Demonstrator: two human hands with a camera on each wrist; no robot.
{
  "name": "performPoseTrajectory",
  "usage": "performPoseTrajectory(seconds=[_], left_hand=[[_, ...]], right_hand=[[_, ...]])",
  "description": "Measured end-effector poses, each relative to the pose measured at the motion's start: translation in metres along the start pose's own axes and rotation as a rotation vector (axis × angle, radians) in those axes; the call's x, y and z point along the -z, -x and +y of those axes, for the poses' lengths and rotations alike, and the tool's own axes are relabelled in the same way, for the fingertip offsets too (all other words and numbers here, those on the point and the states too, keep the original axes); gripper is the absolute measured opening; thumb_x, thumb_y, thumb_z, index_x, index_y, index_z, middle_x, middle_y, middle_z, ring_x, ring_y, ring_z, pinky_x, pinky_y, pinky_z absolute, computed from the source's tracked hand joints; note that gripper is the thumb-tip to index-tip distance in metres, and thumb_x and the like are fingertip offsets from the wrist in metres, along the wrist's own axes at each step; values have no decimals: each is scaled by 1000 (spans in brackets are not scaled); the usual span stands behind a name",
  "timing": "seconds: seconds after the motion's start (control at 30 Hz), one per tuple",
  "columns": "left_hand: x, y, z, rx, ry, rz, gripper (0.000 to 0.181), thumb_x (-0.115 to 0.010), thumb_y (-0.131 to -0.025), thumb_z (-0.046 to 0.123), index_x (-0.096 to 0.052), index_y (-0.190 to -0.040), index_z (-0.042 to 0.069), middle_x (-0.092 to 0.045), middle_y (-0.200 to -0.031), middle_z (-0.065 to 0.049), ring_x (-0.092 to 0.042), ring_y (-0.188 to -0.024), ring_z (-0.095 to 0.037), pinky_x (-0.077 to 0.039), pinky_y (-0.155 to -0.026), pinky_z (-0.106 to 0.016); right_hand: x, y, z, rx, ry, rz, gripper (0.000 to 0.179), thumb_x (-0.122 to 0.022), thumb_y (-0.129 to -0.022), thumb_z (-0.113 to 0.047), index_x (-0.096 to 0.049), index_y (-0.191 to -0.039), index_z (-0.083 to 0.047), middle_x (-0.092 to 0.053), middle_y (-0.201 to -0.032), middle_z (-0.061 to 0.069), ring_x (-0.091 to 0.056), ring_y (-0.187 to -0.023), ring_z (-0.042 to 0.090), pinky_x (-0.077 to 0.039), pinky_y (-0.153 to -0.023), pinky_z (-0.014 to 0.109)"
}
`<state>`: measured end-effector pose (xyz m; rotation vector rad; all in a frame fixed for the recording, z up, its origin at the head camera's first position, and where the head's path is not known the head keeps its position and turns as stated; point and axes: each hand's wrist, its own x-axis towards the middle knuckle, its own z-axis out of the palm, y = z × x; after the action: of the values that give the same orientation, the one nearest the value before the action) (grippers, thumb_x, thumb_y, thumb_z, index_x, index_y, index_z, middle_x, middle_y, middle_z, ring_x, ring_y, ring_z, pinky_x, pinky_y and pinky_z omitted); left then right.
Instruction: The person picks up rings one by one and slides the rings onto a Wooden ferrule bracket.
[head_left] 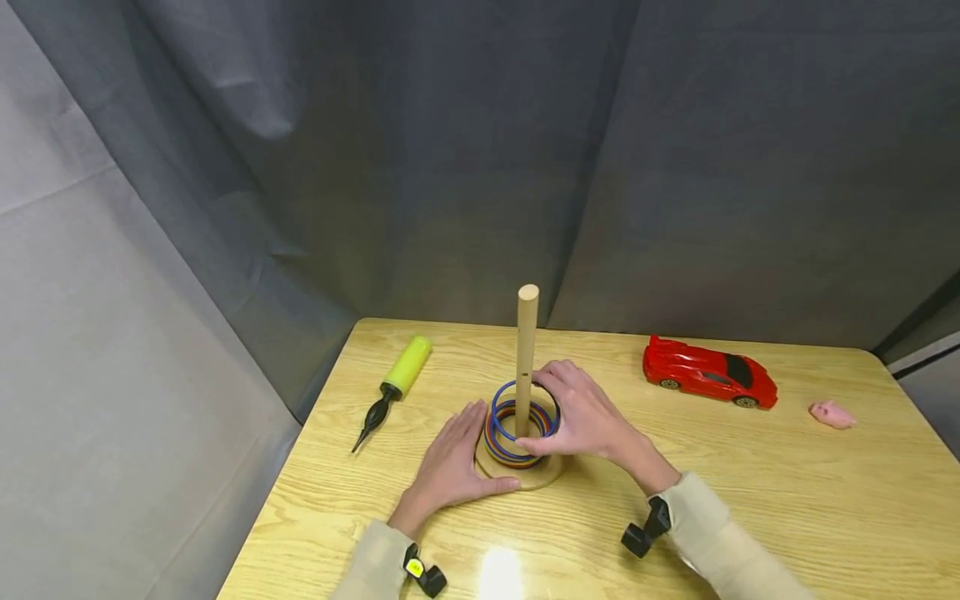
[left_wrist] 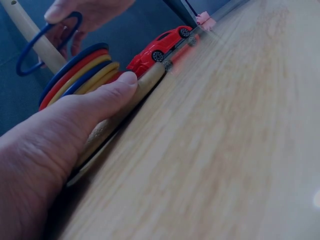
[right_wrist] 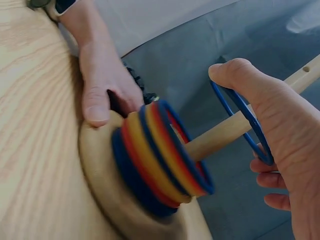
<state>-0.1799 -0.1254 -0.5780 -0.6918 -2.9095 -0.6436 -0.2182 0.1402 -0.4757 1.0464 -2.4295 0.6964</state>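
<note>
A round wooden base with an upright wooden peg stands on the table. Blue, red and yellow rings are stacked around the foot of the peg. My right hand pinches a blue ring between thumb and fingers; this ring circles the peg, tilted, above the stack. My left hand holds the base from the near left, its thumb on the rim and its fingers along the left side. In the left wrist view those fingers are hidden.
On the wooden table, a yellow-green and black balloon pump lies to the left. A red toy car stands at the back right, with a small pink pig figure farther right. Grey curtains hang behind.
</note>
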Motion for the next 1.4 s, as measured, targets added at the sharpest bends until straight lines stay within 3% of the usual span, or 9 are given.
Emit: performPoseTrajectory(seconds=[0.3,0.8,1.03,1.23,1.4], left_hand=[[2,0,0,-5,-9,12,137,-54,-72,99,-18,-168,8,-22,-174,-7,-19,-160,-26,-21,-131,-45],[2,1,2,8,-12,-12,137,-53,-71,99,-16,-168,9,-20,-174,-6,-15,-161,-22,-18,-131,-42],[1,-2,1,-6,-17,-16,137,-52,-72,100,-16,-168,9,-20,-174,-6,-15,-161,-21,-18,-131,-42],[-4,0,0,-4,0,-10,137,-53,-72,99,-18,-168,9,-20,-174,-6,-16,-161,-23,-17,-131,-42],[-8,3,-4,2,9,-3,136,-53,-72,99,-15,-168,9,-18,-175,-7,-15,-161,-24,-17,-131,-43]], right_hand=[[-18,9,0,-29,-11,-34,90,-79,-67,-80,-70,-120,-8,-61,-118,2,-54,-108,20,-53,-88,42],[-31,19,-2,-62,-10,-73,84,-79,-68,-80,-70,-118,-13,-60,-115,-1,-54,-104,18,-52,-84,38],[-25,28,-4,-118,-42,-103,96,-77,-71,-81,-62,-138,-12,-60,-131,3,-54,-121,22,-52,-98,47],[-10,53,-3,-204,-106,-79,90,-78,-84,-62,-51,-153,-11,-54,-148,6,-50,-137,27,-46,-109,57],[-1,84,8,-278,-85,-11,81,-77,-91,-47,-46,-157,-11,-48,-157,9,-42,-146,32,-38,-115,63]])
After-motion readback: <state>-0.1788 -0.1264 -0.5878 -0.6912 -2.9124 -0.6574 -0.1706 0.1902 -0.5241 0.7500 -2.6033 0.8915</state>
